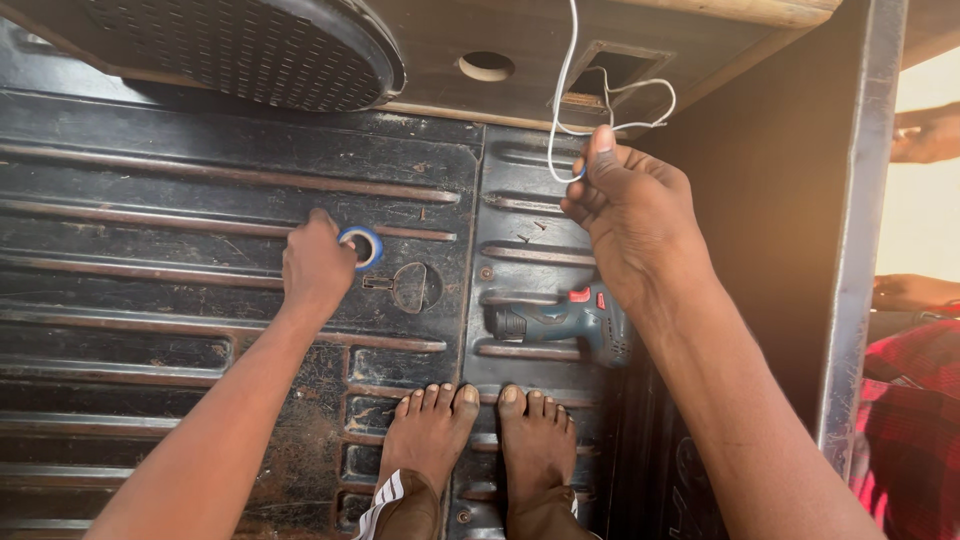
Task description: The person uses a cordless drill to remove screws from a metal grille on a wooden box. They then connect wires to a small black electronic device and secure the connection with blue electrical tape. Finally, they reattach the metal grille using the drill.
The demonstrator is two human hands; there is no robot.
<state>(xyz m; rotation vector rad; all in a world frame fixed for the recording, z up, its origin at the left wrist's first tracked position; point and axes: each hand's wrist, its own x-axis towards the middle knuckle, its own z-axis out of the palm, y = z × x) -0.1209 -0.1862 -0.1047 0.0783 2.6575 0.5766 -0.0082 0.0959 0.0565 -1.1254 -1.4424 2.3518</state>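
The left hand [318,262] reaches out over a ribbed black metal floor [150,200] and closes its fingers around a small roll of blue tape [362,246], which sits at the fingertips on the thumb side, pressed down against the floor. Just beyond that roll, toward the right hand, a round keyhole-shaped fitting [410,286] is set into the floor. The right hand [628,215] is raised, fingers narrowed into a pinch on a thin white wire [562,100]; the wire runs up from the fingertips and loops just above the hand toward a rectangular opening [615,68] in a dark panel, with a round hole [486,66] beside it. A blue end shows between the pinching fingers, too small to tell what it is. Below the right wrist a blue-green cordless drill [570,322] with red marks lies on its side on the floor. Nearer the body than both hands, the person's two bare feet [485,430] rest side by side on the floor. Far above the left hand sits a large round perforated speaker grille [250,50]. Off beyond the right forearm, past a metal post [860,230], another person's hand [925,135] and red checked cloth [915,400] show.
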